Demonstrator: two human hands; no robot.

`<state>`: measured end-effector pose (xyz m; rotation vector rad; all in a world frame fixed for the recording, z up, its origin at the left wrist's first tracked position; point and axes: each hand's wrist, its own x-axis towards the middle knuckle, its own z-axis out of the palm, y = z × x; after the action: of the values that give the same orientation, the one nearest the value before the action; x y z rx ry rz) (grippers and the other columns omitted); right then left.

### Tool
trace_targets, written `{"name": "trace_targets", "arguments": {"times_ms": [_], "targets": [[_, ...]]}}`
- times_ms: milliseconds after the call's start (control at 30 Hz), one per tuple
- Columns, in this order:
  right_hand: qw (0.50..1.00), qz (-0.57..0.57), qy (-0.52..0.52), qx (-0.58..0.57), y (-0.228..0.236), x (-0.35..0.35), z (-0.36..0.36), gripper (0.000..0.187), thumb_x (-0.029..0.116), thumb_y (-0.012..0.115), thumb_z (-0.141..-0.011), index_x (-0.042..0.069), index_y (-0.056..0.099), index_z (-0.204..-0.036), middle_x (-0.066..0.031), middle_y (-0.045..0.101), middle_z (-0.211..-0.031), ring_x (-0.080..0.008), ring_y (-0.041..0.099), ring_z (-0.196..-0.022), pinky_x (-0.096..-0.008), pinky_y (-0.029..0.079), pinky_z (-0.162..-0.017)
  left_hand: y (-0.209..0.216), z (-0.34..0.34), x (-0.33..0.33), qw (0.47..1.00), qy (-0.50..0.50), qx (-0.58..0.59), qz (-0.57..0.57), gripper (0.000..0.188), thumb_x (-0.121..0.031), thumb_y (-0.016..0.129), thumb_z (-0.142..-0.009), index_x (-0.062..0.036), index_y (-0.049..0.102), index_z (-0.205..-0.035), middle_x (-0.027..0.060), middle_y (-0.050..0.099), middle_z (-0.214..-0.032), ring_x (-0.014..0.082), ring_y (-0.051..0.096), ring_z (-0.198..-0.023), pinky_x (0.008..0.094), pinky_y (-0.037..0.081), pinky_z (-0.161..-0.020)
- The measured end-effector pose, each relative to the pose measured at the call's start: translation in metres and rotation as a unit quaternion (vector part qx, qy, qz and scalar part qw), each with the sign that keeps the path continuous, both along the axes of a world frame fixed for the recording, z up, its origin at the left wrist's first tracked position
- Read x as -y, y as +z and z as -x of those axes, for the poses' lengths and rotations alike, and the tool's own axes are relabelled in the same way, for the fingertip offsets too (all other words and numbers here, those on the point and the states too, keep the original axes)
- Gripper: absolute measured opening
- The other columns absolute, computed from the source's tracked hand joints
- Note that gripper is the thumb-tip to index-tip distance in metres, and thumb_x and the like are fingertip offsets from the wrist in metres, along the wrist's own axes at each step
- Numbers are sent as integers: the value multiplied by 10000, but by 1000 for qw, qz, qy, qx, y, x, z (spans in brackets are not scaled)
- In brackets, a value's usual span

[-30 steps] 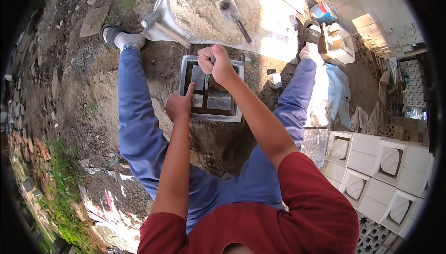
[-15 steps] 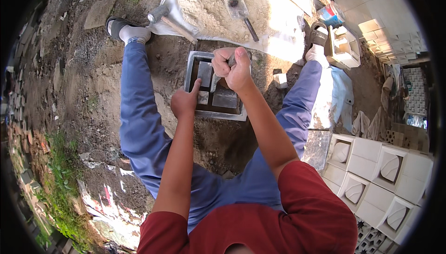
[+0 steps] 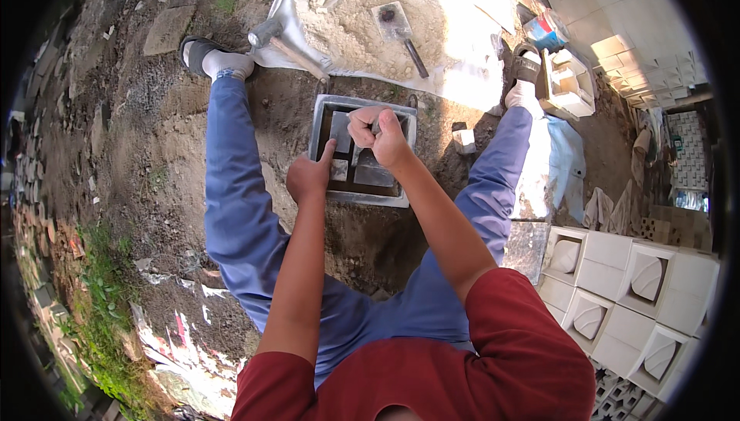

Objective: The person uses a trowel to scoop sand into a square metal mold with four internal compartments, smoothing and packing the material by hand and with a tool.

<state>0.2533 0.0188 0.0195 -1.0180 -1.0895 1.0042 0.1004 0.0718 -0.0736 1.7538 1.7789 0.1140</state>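
Note:
A rectangular grey metal mould (image 3: 362, 199) lies on the dirt between my legs, divided inside by raised flat blocks. My left hand (image 3: 308, 178) is at its left wall, the thumb lying over the rim toward the inner blocks and the other fingers mostly hidden. Over the mould's middle, my right hand (image 3: 378, 136) is closed in a fist, thumb up. A bit of a grey tool (image 3: 375, 126) shows between its fingers; the fist hides the rest, so its kind is unclear.
Beyond the mould, a pale powder heap (image 3: 347, 20) covers a white sheet, with a trowel (image 3: 401, 32) on top. A mallet (image 3: 285, 50) rests at the sheet's left edge. White patterned blocks (image 3: 609, 282) stand at right; a bucket (image 3: 547, 30) is farther back.
My right fist has lowered toward the mould, and the grey tool's lower part no longer shows below it. My left hand stays at the left wall. The whole view has shifted slightly.

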Motion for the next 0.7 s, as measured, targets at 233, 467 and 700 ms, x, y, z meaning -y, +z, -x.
{"name": "trace_targets", "arguments": {"times_ms": [233, 467, 700], "targets": [[1000, -6, 5, -1, 20, 4, 9, 832, 862, 351, -894, 98, 279, -572, 36, 254, -561, -103, 274, -490, -291, 177, -477, 11, 4, -1, 1000, -2, -2, -1, 886, -853, 608, -743, 5, 771, -890, 248, 735, -895, 422, 723, -881, 508, 560, -775], [1000, 14, -3, 1, 12, -3, 15, 805, 827, 349, -911, 102, 261, -574, 39, 223, -542, -100, 241, -462, -296, 158, -463, -4, 4, 1, 1000, 0, -7, -10, 886, -853, 606, -744, 5, 765, -892, 249, 734, -890, 423, 724, -882, 514, 560, -774], [1000, -10, -10, -12, 2, -6, 1, 816, 836, 339, -917, 105, 269, -562, 38, 233, -531, -104, 231, -452, -293, 148, -453, 1, -3, 2, 1000, -7, 7, -17, 891, -867, 591, -746, -6, 773, -883, 239, 735, -887, 427, 719, -880, 521, 549, -773]]}}
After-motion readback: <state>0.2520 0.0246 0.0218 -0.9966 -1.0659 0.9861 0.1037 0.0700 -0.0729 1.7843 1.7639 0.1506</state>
